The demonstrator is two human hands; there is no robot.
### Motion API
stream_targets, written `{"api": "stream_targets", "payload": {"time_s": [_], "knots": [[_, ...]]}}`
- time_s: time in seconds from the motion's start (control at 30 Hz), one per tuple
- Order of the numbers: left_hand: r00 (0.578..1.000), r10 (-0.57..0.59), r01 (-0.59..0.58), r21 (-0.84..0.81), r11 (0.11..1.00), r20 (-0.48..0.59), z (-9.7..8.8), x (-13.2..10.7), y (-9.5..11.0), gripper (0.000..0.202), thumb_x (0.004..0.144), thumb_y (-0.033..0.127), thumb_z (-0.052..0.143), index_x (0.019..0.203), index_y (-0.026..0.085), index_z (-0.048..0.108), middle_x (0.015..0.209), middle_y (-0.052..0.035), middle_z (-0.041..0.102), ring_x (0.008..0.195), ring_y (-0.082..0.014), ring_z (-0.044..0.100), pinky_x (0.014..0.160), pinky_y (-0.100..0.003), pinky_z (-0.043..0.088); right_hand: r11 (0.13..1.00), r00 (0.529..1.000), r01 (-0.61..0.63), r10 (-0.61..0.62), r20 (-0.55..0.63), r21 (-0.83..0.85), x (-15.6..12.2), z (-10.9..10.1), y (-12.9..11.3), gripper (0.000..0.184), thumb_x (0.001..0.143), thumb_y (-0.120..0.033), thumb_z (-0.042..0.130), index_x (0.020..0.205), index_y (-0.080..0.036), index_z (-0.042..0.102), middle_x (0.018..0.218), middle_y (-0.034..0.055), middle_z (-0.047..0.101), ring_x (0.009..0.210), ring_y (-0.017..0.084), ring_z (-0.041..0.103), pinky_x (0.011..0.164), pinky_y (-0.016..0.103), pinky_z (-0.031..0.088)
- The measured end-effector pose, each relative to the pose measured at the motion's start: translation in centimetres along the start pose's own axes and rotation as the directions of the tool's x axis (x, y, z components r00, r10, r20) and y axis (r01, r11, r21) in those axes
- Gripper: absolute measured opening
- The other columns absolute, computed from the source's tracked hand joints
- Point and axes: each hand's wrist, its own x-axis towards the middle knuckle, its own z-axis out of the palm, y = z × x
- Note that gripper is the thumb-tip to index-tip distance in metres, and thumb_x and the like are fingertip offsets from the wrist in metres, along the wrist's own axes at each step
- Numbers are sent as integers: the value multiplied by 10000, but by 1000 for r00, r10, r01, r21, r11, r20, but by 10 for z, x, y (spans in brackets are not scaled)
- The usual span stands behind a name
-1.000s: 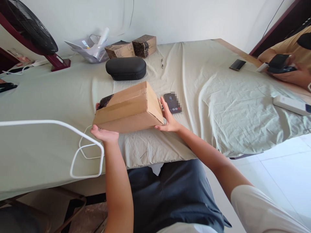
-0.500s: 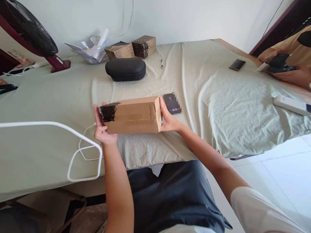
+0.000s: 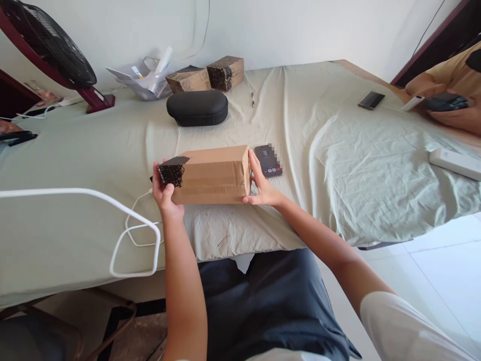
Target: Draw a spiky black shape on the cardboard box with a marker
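Note:
A long brown cardboard box [image 3: 216,175] is held between my two hands over the near side of the cloth-covered table. Black scribbles cover its left corner. My left hand [image 3: 166,194] grips that left end, thumb on the front face and some fingers hidden behind. At the right end, my right hand [image 3: 262,181] presses its fingers and thumb against the end face. A dark phone [image 3: 268,161] with a lit screen lies just beyond my right hand. Behind the box rests a black oval zip case [image 3: 197,108].
Two cardboard boxes [image 3: 225,73] and a plastic basket [image 3: 145,82] stand by the wall, with a fan [image 3: 71,55] to their left. A pen [image 3: 253,100], another phone [image 3: 372,100] and a white box [image 3: 456,163] lie rightward. A white cable [image 3: 93,192] crosses at left. Another person's hands [image 3: 451,113] hold a dark object.
My left thumb has come up onto the box's front face. My right thumb has shifted to the lower right corner. At right, the other person's dark object has turned.

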Motion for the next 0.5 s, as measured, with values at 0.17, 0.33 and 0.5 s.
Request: {"api": "stream_targets", "payload": {"time_s": [0.17, 0.33, 0.5], "knots": [[995, -12, 31, 188, 982, -103, 0, 2, -12, 635, 841, 556, 817, 1334, 166, 722, 1435, -152, 693, 1417, -301, 604, 1253, -412, 401, 959, 985, 131, -155, -80, -252, 1, 7, 3, 1564, 654, -910, 775, 1712, -351, -232, 1789, 63, -315, 1664, 484, -199, 1330, 742, 82], [961, -198, 222, 107, 969, -193, 5, 4, -10, 796, 728, 803, 779, 1268, 220, 738, 1413, -144, 697, 1386, -316, 619, 1032, -367, 551, 892, 955, 236, -286, -76, -385, 2, 16, 3, 1595, 618, -858, 858, 1709, -409, -214, 1792, 54, -286, 1661, 540, -122, 1317, 778, 121], [919, -350, 342, -73, 937, -182, 14, -3, 13, 751, 793, 764, 718, 1300, 210, 693, 1501, -145, 645, 1388, -318, 589, 1039, -392, 540, 907, 954, 296, -298, 38, -300, 0, 24, 5, 1255, 928, -645, 744, 1725, -379, -187, 1842, 123, -11, 1692, 418, 142, 1321, 654, 312]]}}
